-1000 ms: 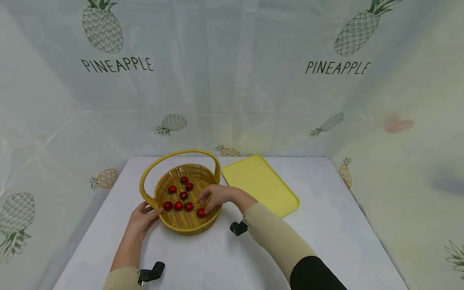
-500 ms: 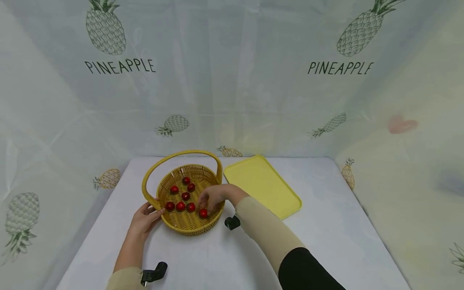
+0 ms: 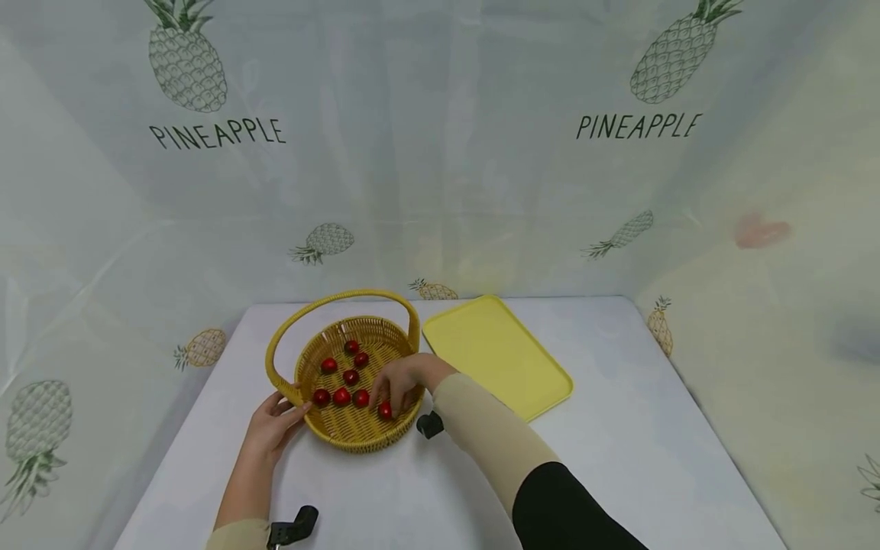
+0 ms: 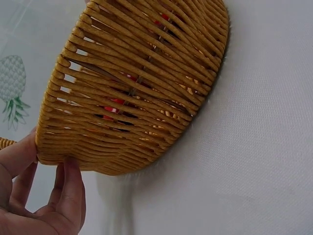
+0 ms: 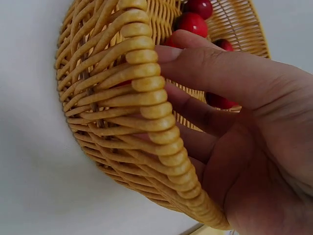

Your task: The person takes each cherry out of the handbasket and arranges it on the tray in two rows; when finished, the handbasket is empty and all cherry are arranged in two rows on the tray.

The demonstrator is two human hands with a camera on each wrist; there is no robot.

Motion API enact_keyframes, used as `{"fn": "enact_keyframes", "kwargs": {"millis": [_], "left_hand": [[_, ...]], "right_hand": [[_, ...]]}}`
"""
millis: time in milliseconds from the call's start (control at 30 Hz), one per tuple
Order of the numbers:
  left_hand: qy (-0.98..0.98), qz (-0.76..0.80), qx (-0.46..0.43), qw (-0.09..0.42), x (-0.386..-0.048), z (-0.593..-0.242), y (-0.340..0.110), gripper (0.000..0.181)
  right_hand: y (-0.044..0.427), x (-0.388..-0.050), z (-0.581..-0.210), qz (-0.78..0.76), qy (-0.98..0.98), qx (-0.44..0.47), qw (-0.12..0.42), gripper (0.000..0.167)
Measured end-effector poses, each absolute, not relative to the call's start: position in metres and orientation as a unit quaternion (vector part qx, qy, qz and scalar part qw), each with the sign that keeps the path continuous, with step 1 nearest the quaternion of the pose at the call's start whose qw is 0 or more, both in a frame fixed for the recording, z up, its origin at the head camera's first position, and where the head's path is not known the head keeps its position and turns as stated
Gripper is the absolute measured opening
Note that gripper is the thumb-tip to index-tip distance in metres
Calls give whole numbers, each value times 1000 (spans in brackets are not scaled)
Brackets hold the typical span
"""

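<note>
My left hand (image 3: 271, 428) grips the left rim of the round yellow wicker basket (image 3: 360, 443), near where its handle (image 3: 271, 355) joins. In the left wrist view, the left fingers and thumb (image 4: 44, 196) pinch the edge of the basket (image 4: 127, 98). My right hand (image 3: 406, 378) reaches over the right rim, its curled fingers around a red fruit (image 3: 384, 411) on the basket floor. In the right wrist view, the basket wall (image 5: 161, 117) hides the fingertips of that hand (image 5: 239, 107). Several other red fruits, such as one at the front left (image 3: 321, 397), lie inside.
A yellow rectangular tray (image 3: 502, 351) lies right of the basket, behind the right forearm. Both stand on a white table (image 3: 619, 428), with a pineapple-print curtain (image 3: 440, 176) behind it. The basket handle arches over the back of the basket.
The right hand's fingers have moved lower around the front right fruit, and its forearm has shifted left. The left hand keeps its place on the rim. The head view has shifted slightly.
</note>
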State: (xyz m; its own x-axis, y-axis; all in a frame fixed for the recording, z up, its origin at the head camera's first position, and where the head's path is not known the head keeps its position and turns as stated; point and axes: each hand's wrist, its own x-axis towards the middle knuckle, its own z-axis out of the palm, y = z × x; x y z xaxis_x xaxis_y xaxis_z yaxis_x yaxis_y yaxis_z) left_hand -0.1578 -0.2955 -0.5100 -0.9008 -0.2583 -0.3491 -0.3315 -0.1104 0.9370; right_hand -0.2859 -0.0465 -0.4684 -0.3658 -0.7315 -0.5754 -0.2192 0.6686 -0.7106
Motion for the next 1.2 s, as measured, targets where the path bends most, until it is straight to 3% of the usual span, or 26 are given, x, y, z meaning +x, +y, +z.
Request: {"fn": "enact_keyframes", "kwargs": {"millis": [900, 1200], "left_hand": [[667, 710, -224, 31, -154, -510, -295, 70], [663, 715, -217, 36, -155, -510, -298, 69]], "right_hand": [[-50, -282, -467, -280, 777, -288, 485, 35], [-40, -288, -455, -308, 771, -335, 445, 27]]}}
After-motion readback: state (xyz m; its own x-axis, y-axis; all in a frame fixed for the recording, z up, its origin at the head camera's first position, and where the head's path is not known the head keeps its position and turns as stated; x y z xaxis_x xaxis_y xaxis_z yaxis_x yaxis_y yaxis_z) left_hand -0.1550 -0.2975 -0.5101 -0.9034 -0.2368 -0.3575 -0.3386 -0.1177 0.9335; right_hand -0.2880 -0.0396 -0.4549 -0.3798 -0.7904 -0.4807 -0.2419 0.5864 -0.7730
